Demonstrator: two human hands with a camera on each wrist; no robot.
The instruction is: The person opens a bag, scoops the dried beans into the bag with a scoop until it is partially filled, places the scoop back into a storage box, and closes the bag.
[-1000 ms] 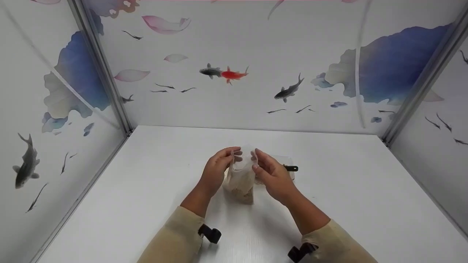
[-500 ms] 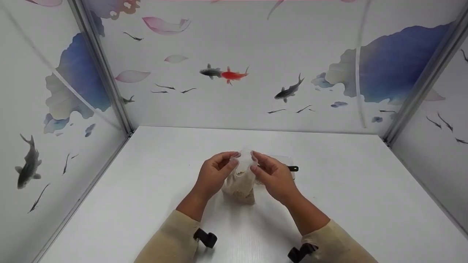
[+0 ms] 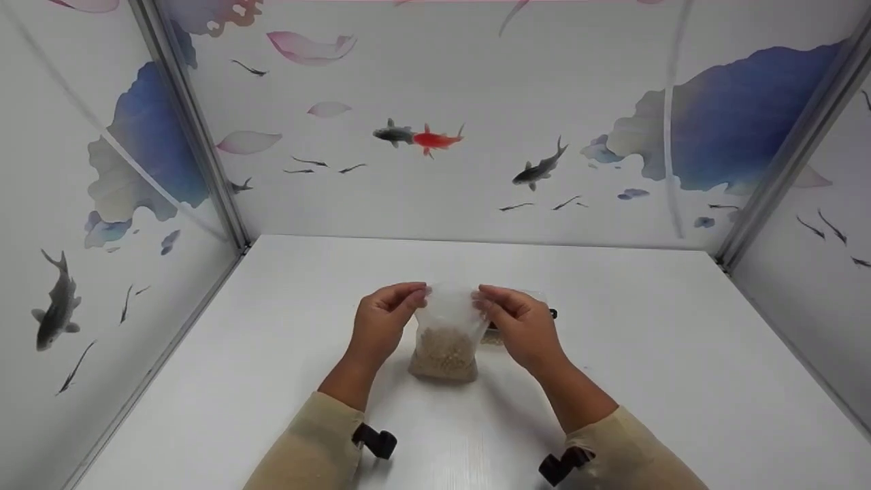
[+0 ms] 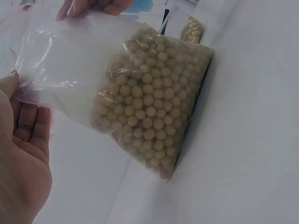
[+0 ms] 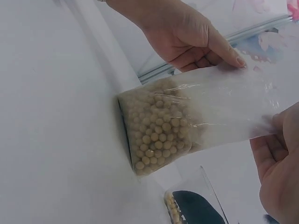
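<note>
A clear plastic bag (image 3: 446, 350) of round tan beans, like soybeans, stands upright on the white table, its beans filling the lower part. My left hand (image 3: 380, 327) pinches the top left corner between thumb and fingers. At the opposite top corner, my right hand (image 3: 527, 333) does the same. The upper part of the bag is pulled flat between them. In the left wrist view the beans (image 4: 145, 98) show through the plastic, and the left thumb (image 4: 8, 84) lies on the bag's edge. The right wrist view shows both hands at the bag's top (image 5: 233, 93).
Behind my right hand is a clear plastic box (image 3: 537, 297), partly hidden, with more beans (image 5: 173, 207) inside. A dark, flat-bladed tool (image 5: 198, 207) lies in it, its black handle end (image 3: 553, 314) showing past the hand. Printed panels (image 3: 449, 197) wall in the table.
My hands have moved apart, the left going further left, and the bag's mouth has gone from gaping to stretched flat. The bag's broad face now shows.
</note>
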